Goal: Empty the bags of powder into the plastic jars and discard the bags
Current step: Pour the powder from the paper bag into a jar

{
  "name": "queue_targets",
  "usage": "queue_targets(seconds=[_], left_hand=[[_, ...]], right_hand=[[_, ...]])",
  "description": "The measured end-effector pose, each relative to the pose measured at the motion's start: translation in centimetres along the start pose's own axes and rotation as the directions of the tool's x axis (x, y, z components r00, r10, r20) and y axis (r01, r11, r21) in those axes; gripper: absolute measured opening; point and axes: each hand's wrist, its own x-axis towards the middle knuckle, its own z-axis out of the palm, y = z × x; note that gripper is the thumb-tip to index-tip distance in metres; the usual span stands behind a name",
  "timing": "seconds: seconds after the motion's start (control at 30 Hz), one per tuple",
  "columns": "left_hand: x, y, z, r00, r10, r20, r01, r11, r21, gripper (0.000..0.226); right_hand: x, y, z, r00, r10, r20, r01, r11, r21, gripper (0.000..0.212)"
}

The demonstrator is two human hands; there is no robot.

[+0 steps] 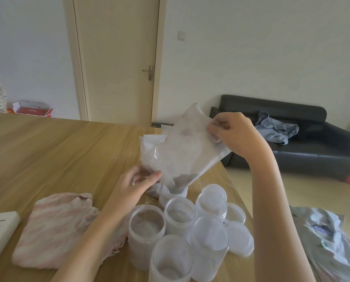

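**Bag tipped over the far jar: pour in progress**

Landmark: the receiving jar (173, 195), farthest of the jar cluster on the wooden table (48, 151).

Step in hand: emptying. A clear plastic bag (182, 147) stands tilted above the receiving jar, its lower corner at the jar's mouth; dark powder (180, 180) is gathered in that corner.

Hands: the right hand (234, 134), up and to the right of the jar, pinches the bag's raised edge. The left hand (137, 185), just left of the jar, has thumb and fingers closed on the bag's lower left corner.

Next move, by judgement: lift the raised end higher and keep the corner over the mouth, so the remainder slides in rather than onto the table; then discard the bag.

Count:
- Open jars nearer the camera than the receiving jar: three, two showing powder inside.
- Lids and lidded or upturned pieces right of these: about five; the overlap prevents a firm count.
- Bags: one in hand; a crumpled foil bag (328, 241) lies well right of the jar.
- Pink cloth (54, 231), left of the jar: one.
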Motion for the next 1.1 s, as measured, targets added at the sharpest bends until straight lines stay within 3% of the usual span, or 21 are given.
queue_targets(seconds=[0.27, 0.43, 0.57, 0.73, 0.83, 0.97, 1.1], left_hand=[[-0.1, 0.1, 0.2, 0.993, 0.0, 0.12, 0.01, 0.997, -0.079, 0.055], [-0.6, 0.2, 0.2, 0.988, -0.043, 0.148, 0.052, 0.997, -0.057, 0.038], [-0.7, 0.2, 0.3, 0.985, -0.058, 0.162, 0.071, 0.995, -0.077, 0.044], [-0.9, 0.3, 0.3, 0.984, -0.061, 0.167, 0.075, 0.994, -0.078, 0.03], [-1.0, 0.5, 0.2, 0.986, -0.048, 0.157, 0.062, 0.995, -0.081, 0.034], [-1.1, 0.4, 0.2, 0.987, -0.044, 0.154, 0.06, 0.993, -0.101, 0.033], [-1.1, 0.4, 0.2, 0.987, -0.042, 0.152, 0.06, 0.992, -0.116, 0.028]], right_hand=[[-0.3, -0.7, 0.0, 0.997, -0.077, -0.03, 0.079, 0.995, 0.053, 0.012], [-0.4, -1.6, 0.2, 0.97, -0.185, -0.158, 0.205, 0.971, 0.123, 0.007], [-0.3, -1.8, 0.6, 0.963, -0.203, -0.179, 0.225, 0.968, 0.111, 0.007], [-0.1, -2.0, 1.2, 0.94, -0.23, -0.253, 0.26, 0.961, 0.096, 0.007], [-0.1, -2.0, 1.3, 0.939, -0.237, -0.248, 0.272, 0.955, 0.116, 0.007], [-0.2, -1.6, 0.8, 0.968, -0.205, -0.144, 0.225, 0.964, 0.139, 0.006], [-0.3, 0.0, -0.9, 0.987, -0.012, 0.161, 0.016, 1.0, -0.023, 0.038]])
